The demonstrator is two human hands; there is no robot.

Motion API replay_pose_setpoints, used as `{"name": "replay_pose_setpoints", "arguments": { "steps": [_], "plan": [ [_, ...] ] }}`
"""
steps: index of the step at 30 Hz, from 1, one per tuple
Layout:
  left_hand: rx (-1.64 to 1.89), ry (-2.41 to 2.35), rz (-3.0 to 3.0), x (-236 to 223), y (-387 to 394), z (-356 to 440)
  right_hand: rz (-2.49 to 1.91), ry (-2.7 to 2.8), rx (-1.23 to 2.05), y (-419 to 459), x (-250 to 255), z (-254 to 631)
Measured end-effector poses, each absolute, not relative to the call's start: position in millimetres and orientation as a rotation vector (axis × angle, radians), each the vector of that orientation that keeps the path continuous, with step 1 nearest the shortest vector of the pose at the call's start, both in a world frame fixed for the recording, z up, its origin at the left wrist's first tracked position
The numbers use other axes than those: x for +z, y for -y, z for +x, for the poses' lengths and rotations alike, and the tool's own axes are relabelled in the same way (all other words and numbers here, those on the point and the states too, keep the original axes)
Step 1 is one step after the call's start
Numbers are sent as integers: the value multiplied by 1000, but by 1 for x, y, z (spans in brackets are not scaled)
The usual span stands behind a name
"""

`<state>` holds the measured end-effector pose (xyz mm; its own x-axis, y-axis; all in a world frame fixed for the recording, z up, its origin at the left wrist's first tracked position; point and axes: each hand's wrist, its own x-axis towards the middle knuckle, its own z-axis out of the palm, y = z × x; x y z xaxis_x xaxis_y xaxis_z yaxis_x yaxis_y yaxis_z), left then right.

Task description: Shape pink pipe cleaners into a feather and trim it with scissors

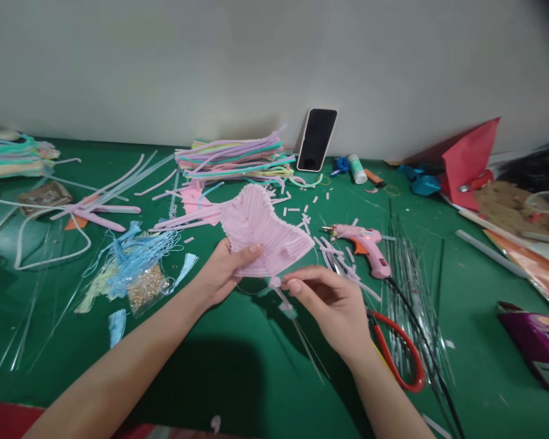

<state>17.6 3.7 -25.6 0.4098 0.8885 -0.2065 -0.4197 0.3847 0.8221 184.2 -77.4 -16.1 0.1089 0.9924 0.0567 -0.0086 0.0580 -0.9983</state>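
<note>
My left hand (226,268) grips a pale pink fan-shaped piece (268,235) of ridged, fuzzy pipe cleaners, thumb on its front face and the other fingers behind. At the piece's lower edge is a small pink knob (275,282), with thin clear strands (304,341) trailing down toward the table. Close beside that knob, the thumb and fingertips of my right hand (329,305) are pinched together. Whatever lies between them is too small to make out. A fine thread loops below the fan between the hands.
A pink glue gun (368,244) lies right, near red-handled pliers (409,360) and clear strips (414,286). Pipe-cleaner bundles (233,158) and a propped phone (318,140) stand at the back. Blue tassels (128,262) and a bag of gold beads (146,289) lie left.
</note>
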Motion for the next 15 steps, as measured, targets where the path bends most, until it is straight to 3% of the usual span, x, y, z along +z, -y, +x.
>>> {"name": "replay_pose_setpoints", "arguments": {
  "steps": [15],
  "plan": [
    [861, -740, 807, -25, -5, 15, -1192, 984, 1071, 76, -19, 182]
  ]
}}
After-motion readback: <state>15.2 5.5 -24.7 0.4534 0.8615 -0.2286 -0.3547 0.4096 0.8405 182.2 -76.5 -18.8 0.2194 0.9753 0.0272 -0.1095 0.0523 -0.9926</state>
